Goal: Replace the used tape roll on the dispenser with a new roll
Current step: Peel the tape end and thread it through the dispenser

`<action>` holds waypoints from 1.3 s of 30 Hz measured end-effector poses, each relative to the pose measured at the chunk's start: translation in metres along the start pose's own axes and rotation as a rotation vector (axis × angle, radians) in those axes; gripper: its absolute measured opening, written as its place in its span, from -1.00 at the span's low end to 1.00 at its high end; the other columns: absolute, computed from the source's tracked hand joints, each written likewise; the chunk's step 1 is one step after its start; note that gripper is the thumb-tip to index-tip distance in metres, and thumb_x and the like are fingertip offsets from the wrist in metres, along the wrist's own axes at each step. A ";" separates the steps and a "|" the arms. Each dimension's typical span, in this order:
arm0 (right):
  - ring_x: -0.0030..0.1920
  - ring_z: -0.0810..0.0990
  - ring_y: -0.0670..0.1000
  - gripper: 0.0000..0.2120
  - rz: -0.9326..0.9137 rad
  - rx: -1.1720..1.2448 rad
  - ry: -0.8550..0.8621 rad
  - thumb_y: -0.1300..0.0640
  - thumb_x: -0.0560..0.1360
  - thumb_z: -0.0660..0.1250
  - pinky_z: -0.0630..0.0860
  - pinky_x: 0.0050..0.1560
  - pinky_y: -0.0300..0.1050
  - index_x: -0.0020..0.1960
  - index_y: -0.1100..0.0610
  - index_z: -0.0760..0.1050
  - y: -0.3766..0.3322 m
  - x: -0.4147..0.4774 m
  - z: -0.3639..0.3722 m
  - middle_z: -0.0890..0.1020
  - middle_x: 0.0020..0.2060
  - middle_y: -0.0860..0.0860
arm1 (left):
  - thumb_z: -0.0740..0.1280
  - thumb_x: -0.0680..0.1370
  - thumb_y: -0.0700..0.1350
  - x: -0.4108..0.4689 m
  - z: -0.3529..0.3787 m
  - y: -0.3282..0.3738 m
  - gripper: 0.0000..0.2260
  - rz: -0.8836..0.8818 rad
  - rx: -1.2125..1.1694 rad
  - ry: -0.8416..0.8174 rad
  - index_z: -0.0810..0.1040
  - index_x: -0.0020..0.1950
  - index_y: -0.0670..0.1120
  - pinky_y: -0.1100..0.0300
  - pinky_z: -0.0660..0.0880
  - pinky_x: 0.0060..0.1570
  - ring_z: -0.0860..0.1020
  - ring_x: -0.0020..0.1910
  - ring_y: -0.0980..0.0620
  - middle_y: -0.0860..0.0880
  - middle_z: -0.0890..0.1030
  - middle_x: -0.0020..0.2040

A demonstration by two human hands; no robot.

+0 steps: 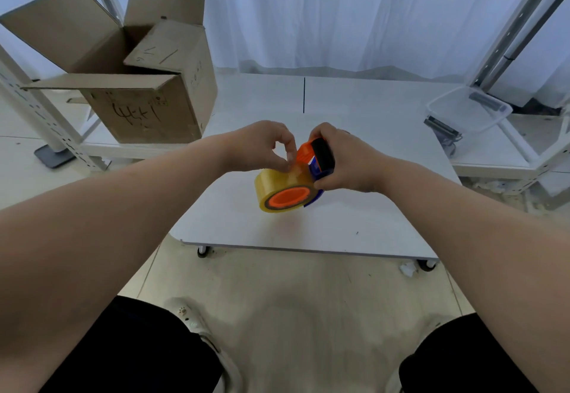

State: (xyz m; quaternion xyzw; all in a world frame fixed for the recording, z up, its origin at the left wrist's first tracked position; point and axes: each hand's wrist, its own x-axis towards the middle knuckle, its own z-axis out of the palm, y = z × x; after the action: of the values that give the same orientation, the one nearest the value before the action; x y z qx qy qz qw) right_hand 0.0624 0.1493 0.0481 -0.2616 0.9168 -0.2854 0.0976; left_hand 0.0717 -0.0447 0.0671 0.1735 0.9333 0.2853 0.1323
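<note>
A yellowish clear tape roll (276,183) sits on the orange hub of an orange, blue and black tape dispenser (317,158), held above the white table (339,223). My right hand (345,161) grips the dispenser from the right side. The thumb and forefinger of my left hand (262,147) pinch the free end of the tape at the top of the roll, close to the dispenser's head. The dispenser's handle is hidden inside my right hand.
An open cardboard box (138,84) stands at the back left on a low shelf. A clear plastic tub (468,109) rests at the back right. White metal racks flank both sides. My knees are below the table's front edge.
</note>
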 end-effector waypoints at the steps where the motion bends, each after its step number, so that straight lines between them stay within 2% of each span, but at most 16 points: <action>1: 0.01 0.46 0.07 -0.39 -0.009 -0.024 -0.005 0.17 0.25 0.53 0.45 -0.13 -0.18 0.18 0.05 0.28 0.002 0.000 0.001 0.44 0.01 0.01 | 0.41 0.44 -0.16 0.000 0.000 -0.001 -0.94 0.011 0.025 -0.019 0.59 -0.12 -0.03 0.34 0.34 -0.14 0.42 -0.15 0.14 0.02 0.54 0.07; 3: 0.04 0.45 0.08 -0.38 -0.018 -0.060 -0.016 0.18 0.26 0.52 0.49 -0.06 -0.12 0.21 0.08 0.29 0.005 -0.001 0.001 0.43 0.03 0.03 | 0.41 0.44 -0.17 0.000 -0.001 -0.001 -0.94 0.022 0.053 -0.041 0.58 -0.15 -0.02 0.32 0.35 -0.21 0.40 -0.27 0.13 0.03 0.55 0.05; 6: 0.05 0.46 0.10 -0.37 -0.013 -0.065 -0.023 0.19 0.26 0.52 0.52 -0.01 -0.06 0.23 0.08 0.29 0.008 -0.001 0.000 0.43 0.06 0.06 | 0.43 0.44 -0.15 0.002 -0.003 0.002 -0.95 0.035 0.104 -0.048 0.60 -0.15 0.00 0.33 0.32 -0.24 0.41 -0.28 0.15 0.10 0.47 -0.08; 8: 0.05 0.46 0.10 -0.36 -0.011 -0.061 -0.025 0.19 0.26 0.53 0.52 -0.02 -0.07 0.23 0.08 0.29 0.009 0.000 0.000 0.43 0.07 0.07 | 0.42 0.44 -0.15 0.003 -0.005 0.004 -0.96 0.020 0.101 -0.080 0.61 -0.15 -0.01 0.31 0.33 -0.25 0.44 -0.30 0.16 0.12 0.49 -0.17; 12: 0.05 0.48 0.11 -0.31 0.004 -0.018 -0.021 0.18 0.26 0.54 0.57 0.01 0.00 0.26 0.05 0.24 0.009 0.000 0.001 0.44 0.09 0.08 | 0.40 0.46 -0.14 0.002 -0.012 0.005 -0.96 -0.046 0.082 -0.149 0.59 -0.16 0.00 0.29 0.41 -0.37 0.50 -0.41 0.14 0.04 0.58 -0.34; 16: 0.04 0.52 0.11 -0.25 0.058 0.050 -0.030 0.14 0.26 0.56 0.60 -0.01 0.02 0.29 0.03 0.19 0.012 0.000 0.001 0.45 0.10 0.09 | 0.41 0.47 -0.09 0.002 -0.017 0.006 -0.97 -0.090 0.057 -0.121 0.64 -0.13 -0.01 0.30 0.36 -0.44 0.40 -0.52 0.14 0.01 0.53 -0.45; 20: 0.19 0.45 0.08 -0.24 0.141 0.273 0.000 0.16 0.24 0.59 0.52 0.17 0.03 0.30 0.05 0.24 0.013 0.001 -0.003 0.42 0.22 0.07 | 0.40 0.49 -0.09 -0.001 -0.016 0.002 -0.93 -0.116 -0.026 -0.110 0.64 -0.08 -0.05 0.31 0.34 -0.46 0.45 -0.49 0.17 0.01 0.65 -0.34; 24: 0.23 0.45 0.08 -0.30 0.166 0.427 -0.087 0.25 0.26 0.57 0.51 0.21 0.04 0.24 0.00 0.26 0.010 -0.001 -0.002 0.42 0.22 0.05 | 0.40 0.49 -0.05 -0.001 -0.013 0.001 -0.97 -0.044 0.030 -0.024 0.63 -0.11 0.02 0.54 0.32 -0.36 0.46 -0.34 0.35 0.11 0.57 -0.17; 29: 0.16 0.54 0.11 -0.28 0.165 0.546 -0.141 0.35 0.28 0.53 0.57 0.08 -0.03 0.24 0.01 0.19 0.008 -0.003 -0.001 0.47 0.19 0.11 | 0.38 0.49 0.00 0.001 -0.013 0.003 -0.95 0.053 0.129 0.040 0.58 -0.09 0.06 0.34 0.28 -0.13 0.39 -0.11 0.17 0.07 0.40 0.07; 33: 0.16 0.53 0.04 -0.32 0.133 0.545 -0.104 0.25 0.31 0.54 0.56 0.08 -0.08 0.29 0.03 0.24 0.005 -0.003 -0.001 0.47 0.20 0.07 | 0.37 0.50 -0.02 -0.001 -0.013 0.004 -0.92 0.115 0.152 0.146 0.60 -0.08 0.00 0.20 0.22 0.11 0.29 0.11 0.11 0.06 0.37 0.11; 35: 0.19 0.51 0.05 -0.32 0.119 0.548 -0.051 0.17 0.30 0.55 0.55 0.13 -0.04 0.30 0.05 0.28 0.003 -0.002 0.002 0.50 0.16 0.03 | 0.36 0.50 -0.01 -0.002 -0.013 0.005 -0.93 0.130 0.129 0.193 0.59 -0.09 0.01 0.20 0.19 0.12 0.27 0.13 0.12 0.06 0.37 0.11; 39: 0.10 0.54 0.04 -0.32 0.083 0.601 0.171 0.03 0.26 0.58 0.59 0.00 -0.10 0.24 0.04 0.28 -0.007 0.000 0.009 0.51 0.04 -0.01 | 0.34 0.52 -0.01 0.001 -0.012 0.010 -0.89 0.156 0.083 0.293 0.58 -0.04 -0.03 0.22 0.22 0.10 0.30 0.14 0.08 0.00 0.41 0.13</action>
State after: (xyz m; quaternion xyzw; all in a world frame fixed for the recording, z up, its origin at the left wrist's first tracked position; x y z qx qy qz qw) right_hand 0.0683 0.1403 0.0452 -0.1584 0.8061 -0.5605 0.1046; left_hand 0.0694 -0.0426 0.0825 0.2076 0.9372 0.2781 -0.0348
